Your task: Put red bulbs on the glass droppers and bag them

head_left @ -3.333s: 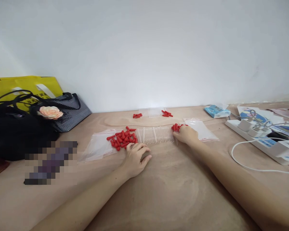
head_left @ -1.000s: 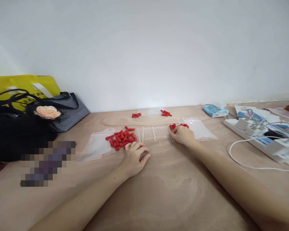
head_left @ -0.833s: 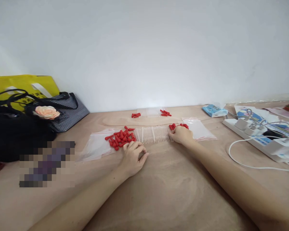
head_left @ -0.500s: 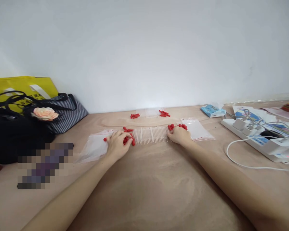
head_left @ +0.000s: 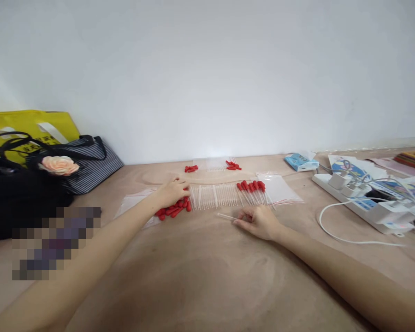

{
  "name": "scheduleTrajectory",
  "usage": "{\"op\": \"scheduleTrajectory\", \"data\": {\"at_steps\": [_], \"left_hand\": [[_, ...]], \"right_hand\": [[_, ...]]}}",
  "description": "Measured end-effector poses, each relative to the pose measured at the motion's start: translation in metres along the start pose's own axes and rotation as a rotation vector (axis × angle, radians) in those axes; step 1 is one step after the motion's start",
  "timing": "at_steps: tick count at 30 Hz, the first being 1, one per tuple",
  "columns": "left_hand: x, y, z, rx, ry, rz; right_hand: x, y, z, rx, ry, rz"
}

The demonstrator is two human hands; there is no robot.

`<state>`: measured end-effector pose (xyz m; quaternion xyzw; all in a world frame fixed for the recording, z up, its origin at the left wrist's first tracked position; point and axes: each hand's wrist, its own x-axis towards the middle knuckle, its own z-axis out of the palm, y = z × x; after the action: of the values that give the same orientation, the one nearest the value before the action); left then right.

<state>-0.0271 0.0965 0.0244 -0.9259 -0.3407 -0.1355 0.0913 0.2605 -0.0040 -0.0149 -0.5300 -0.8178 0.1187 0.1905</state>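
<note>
My right hand (head_left: 259,222) is closed on a thin clear tube (head_left: 226,216), whose free end points left, low over the table. To the left, my left hand (head_left: 175,191) is at the pile of red bulbs (head_left: 173,211); its fingertips are by a red piece, and whether they grip it is unclear. Between the hands lies a row of clear tubes (head_left: 214,197). Several tubes with red bulbs on their ends (head_left: 251,186) lie side by side at the row's right, beside a clear plastic bag (head_left: 283,189). Another bag (head_left: 129,203) lies partly under the red pile.
Two small red groups (head_left: 191,169) (head_left: 233,165) flank more tubes near the wall. At right are a tissue pack (head_left: 300,162), a white power strip (head_left: 363,203) with cables, and papers. Bags, one striped (head_left: 93,166) and one yellow (head_left: 31,122), stand at left.
My right hand has moved toward me from the red-ended tubes and now holds a bare tube. My left hand has shifted slightly up and right, uncovering more of the red pile.
</note>
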Motion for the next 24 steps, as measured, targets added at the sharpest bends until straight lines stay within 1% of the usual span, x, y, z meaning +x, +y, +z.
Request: {"op": "scheduleTrajectory", "data": {"at_steps": [1,3,4,5,6,8,9,11,13,15,17,20,24], "left_hand": [[0.001,-0.001,-0.001,0.008,-0.040,0.020],[0.004,-0.004,-0.004,0.057,-0.180,0.088],[0.004,-0.005,-0.007,0.072,-0.210,0.102],[0.004,-0.006,-0.011,0.076,-0.215,0.109],[0.003,-0.006,-0.015,0.072,-0.196,0.110],[-0.002,0.000,-0.022,0.045,-0.111,0.084],[-0.006,0.007,-0.025,0.025,-0.069,0.056],[-0.016,0.029,-0.026,-0.066,0.020,-0.048],[-0.026,0.056,-0.022,-0.158,0.024,-0.124],[-0.034,0.081,-0.013,-0.234,-0.019,-0.114],[-0.039,0.098,-0.003,-0.289,-0.008,-0.102],[-0.042,0.108,0.009,-0.343,0.060,-0.130],[-0.043,0.108,0.017,-0.403,0.103,-0.177]], "right_hand": [[-0.001,0.001,0.001,-0.006,0.000,-0.005],[-0.002,0.003,0.003,-0.008,0.000,-0.016],[-0.001,0.004,0.004,-0.004,0.001,-0.023],[-0.001,0.006,0.005,0.004,0.001,-0.029],[0.000,0.007,0.006,0.014,0.000,-0.034],[0.001,0.009,0.008,0.034,0.000,-0.044],[0.001,0.010,0.009,0.045,-0.001,-0.049],[0.001,0.012,0.010,0.065,0.003,-0.056],[0.001,0.014,0.011,0.084,0.009,-0.066],[0.001,0.015,0.012,0.102,0.018,-0.074],[0.001,0.016,0.013,0.118,0.023,-0.080],[0.002,0.017,0.013,0.130,0.028,-0.092],[0.001,0.015,0.012,0.126,0.049,-0.111]]}}
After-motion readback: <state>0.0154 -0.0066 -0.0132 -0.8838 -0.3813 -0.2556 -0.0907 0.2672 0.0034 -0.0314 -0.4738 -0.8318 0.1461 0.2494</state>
